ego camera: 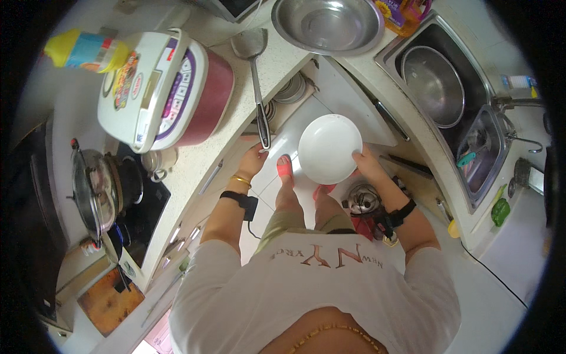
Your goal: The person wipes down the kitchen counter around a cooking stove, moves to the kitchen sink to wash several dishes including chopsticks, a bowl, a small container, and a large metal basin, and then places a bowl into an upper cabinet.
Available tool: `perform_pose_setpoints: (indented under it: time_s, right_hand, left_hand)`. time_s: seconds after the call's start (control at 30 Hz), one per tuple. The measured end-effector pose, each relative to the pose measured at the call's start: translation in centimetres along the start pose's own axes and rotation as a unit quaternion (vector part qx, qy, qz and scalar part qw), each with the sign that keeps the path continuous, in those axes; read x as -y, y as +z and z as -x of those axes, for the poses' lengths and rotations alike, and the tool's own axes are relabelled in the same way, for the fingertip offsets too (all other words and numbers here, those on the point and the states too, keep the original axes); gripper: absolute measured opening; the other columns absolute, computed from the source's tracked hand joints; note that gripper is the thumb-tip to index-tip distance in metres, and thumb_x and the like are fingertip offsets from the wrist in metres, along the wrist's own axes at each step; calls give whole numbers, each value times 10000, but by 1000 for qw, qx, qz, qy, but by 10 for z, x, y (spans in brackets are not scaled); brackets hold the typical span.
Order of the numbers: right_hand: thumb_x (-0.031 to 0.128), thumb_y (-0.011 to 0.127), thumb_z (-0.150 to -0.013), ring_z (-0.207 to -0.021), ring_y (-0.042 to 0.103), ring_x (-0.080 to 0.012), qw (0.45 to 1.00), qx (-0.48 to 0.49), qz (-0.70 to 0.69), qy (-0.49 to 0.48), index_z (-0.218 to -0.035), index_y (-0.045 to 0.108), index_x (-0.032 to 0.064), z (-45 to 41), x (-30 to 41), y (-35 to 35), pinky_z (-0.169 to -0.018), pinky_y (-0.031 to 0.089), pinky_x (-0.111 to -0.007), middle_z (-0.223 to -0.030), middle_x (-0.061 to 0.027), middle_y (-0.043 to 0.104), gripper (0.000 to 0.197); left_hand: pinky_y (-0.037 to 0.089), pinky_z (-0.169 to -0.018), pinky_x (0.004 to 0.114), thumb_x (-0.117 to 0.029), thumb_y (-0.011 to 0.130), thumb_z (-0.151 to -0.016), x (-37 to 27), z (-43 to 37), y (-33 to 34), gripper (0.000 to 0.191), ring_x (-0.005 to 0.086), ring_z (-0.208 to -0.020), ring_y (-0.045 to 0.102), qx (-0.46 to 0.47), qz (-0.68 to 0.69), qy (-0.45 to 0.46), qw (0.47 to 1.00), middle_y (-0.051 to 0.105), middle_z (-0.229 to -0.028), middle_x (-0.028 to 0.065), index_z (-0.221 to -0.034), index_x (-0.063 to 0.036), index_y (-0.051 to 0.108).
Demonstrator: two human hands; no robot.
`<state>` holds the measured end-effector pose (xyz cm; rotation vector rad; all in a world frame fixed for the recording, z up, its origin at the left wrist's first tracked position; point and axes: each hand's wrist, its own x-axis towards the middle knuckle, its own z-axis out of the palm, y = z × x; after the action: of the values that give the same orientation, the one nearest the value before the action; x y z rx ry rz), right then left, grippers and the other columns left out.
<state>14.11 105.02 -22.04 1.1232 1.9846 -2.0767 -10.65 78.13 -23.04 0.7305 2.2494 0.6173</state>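
A round white plate point(330, 149) is held by its right rim in my right hand point(366, 162), over the tiled floor. My left hand point(254, 160) is at the handle end of a metal spatula point(256, 79); its fingers look closed around something small and white at the tip, and the exact grip is partly hidden. The spatula's broad blade lies on the speckled counter, and its handle sticks out past the counter edge. Plate and spatula are apart. Below the counter, an open corner cabinet shows round metal ware point(292, 88) inside.
A rice cooker point(203, 97) stands left on the counter, a steel basin point(329, 24) at the back. Right is a double sink point(475, 177) with a metal pot point(433, 86). A cabinet door point(353, 101) stands open. A kettle point(363, 199) is low beside my right arm.
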Motion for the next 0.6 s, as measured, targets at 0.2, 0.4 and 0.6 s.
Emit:
perform_pose_setpoints:
  time_s: [0.2, 0.4, 0.6]
  right_hand:
    - [107, 406, -817, -816, 565, -273, 992, -98, 54, 51, -1239, 339, -8, -32, -70, 31, -628, 476, -350, -1006, -181, 532, 443]
    - [111, 429, -816, -724, 598, -256, 966, -206, 72, 142, -1196, 370, -53, -29, -85, 32, -540, 530, -327, -960, -179, 550, 419]
    - [120, 413, -825, -805, 604, -257, 954, -255, -83, 136, -1188, 366, -22, 20, -32, 34, -587, 546, -338, -996, -166, 548, 392]
  left_hand:
    - [442, -826, 351, -217, 595, -784, 80, -66, 68, 389, 296, -976, 547, 22, 64, 51, 996, 580, -1007, 171, -1127, -54, 510]
    - [459, -772, 290, -67, 611, -786, 106, -111, 87, 289, 175, -888, 553, 54, 81, 198, 975, 578, -920, 84, -1057, -11, 527]
    - [460, -769, 287, -81, 559, -806, 43, -54, 8, 401, 167, -911, 558, 184, 38, 79, 979, 568, -1067, 82, -1199, -100, 482]
